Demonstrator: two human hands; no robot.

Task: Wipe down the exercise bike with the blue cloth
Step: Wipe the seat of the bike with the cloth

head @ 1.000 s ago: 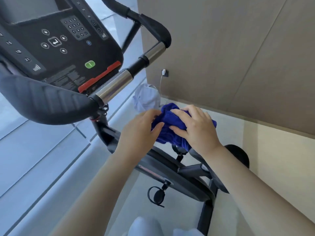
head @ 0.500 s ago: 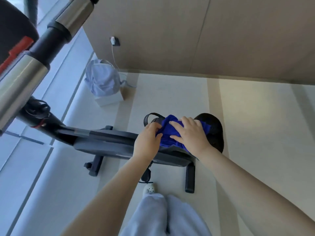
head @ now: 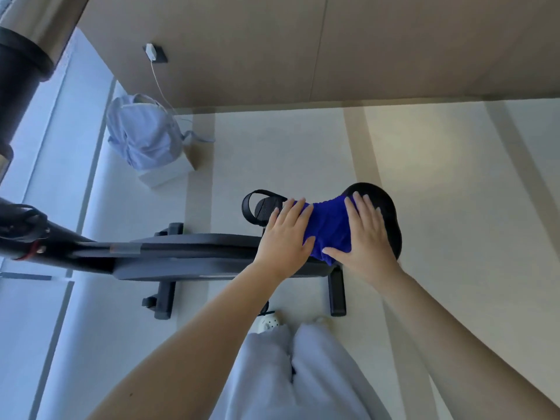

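The blue cloth (head: 328,227) lies spread over the black saddle (head: 389,216) of the exercise bike (head: 181,256). My left hand (head: 285,239) rests flat on the cloth's left edge with straight fingers. On the cloth's right side my right hand (head: 365,237) presses down, fingers spread and straight. The bike's dark frame runs left from the saddle toward the handlebar post. A black pedal with a strap (head: 262,207) shows just beyond my left hand.
A pale blue bag (head: 144,134) sits on a white box near the wall, with a white charger cable (head: 157,80) plugged in above it. A chrome and black handlebar (head: 27,47) fills the top left. My legs and a white shoe (head: 268,322) stand beside the bike's rear foot.
Both hands went from holding the bunched cloth to lying flat on it, spreading it across the saddle. The view tilted further down and closer to the saddle.
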